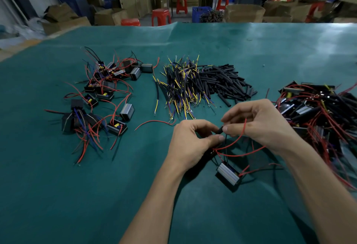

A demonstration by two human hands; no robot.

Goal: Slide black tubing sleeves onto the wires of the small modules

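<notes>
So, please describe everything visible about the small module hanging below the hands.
The module is a small rectangular block with a silvery, metal-looking ribbed side and a dark body. It hangs tilted just above the green mat, below both hands. Thin black and red wires rise from it to the left hand and right hand, whose fingertips pinch a short black sleeve.

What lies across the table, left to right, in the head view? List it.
Module pile with red wires → yellow-tipped wire bundle → black sleeve pile → second module heap. In front, both hands work one sleeve: left hand, then right hand.
</notes>
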